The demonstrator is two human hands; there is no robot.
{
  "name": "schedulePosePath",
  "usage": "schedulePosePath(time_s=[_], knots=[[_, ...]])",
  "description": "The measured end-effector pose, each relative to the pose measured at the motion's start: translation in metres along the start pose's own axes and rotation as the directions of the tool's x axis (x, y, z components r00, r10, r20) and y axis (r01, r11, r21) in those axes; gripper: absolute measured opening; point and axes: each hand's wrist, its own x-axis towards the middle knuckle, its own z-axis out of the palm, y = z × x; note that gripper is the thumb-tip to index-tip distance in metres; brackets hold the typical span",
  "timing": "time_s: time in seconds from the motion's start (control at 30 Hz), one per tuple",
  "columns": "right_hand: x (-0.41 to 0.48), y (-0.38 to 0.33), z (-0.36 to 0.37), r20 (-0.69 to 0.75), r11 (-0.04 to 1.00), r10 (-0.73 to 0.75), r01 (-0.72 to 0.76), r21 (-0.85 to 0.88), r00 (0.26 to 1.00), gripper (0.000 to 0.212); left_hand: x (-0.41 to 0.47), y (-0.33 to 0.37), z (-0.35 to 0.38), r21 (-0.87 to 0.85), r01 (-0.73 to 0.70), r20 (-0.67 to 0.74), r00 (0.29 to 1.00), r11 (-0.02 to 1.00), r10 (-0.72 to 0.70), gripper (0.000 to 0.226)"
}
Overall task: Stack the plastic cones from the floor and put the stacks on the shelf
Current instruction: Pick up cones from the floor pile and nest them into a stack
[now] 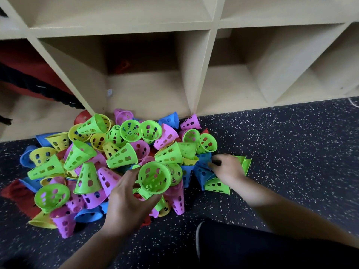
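Speckled floor bears the cone pile; left hand grips 1 green cone mouth-up, probably for nesting, while the blurred right hand touches a second green cone, grip unclear.

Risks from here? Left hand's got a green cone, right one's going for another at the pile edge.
1. The right hand is motion-blurred at the edge green cone. Its grip is unclear, so it may fumble it.
2. The left hand grips the upturned green cone above the pile. Pushing another in could knock it loose.
3. The cone pile is loose. Pulling from it may roll others across the floor.
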Motion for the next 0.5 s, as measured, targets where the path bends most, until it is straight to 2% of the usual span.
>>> schedulePosePath(time_s=[0.1, 0.2, 0.3, 0.4, 0.5], knots=[[0.003, -0.008, 0.006, -0.003, 0.998, 0.036, -0.035, 0.044, 0.999, 0.012, 0.002, 0.000, -0.003, 0.011, 0.008, 0.015, 1.000, 1.000, -0.008, 0.062], [-0.016, -0.012, 0.000, -0.078, 0.991, 0.036, -0.026, 0.128, 0.996, 0.011, 0.002, -0.001, -0.007, 0.031, 0.002, -0.006, 1.000, 1.000, -0.002, 0.060], [-0.047, -0.012, -0.014, -0.270, 0.986, -0.103, 0.134, 0.096, 0.957, 0.008, 0.003, -0.001, -0.007, 0.050, 0.002, -0.023, 1.000, 0.999, -0.001, 0.058], [-0.069, -0.031, -0.040, -0.499, 0.908, -0.366, 0.420, -0.004, 0.786, 0.016, 0.004, 0.001, -0.002, 0.045, -0.008, -0.033, 0.999, 0.999, 0.009, 0.058], [-0.081, -0.066, -0.064, -0.555, 0.722, -0.610, 0.686, -0.092, 0.566, 0.019, 0.005, 0.006, 0.006, 0.023, -0.044, -0.023, 0.999, 0.999, 0.044, 0.060]])
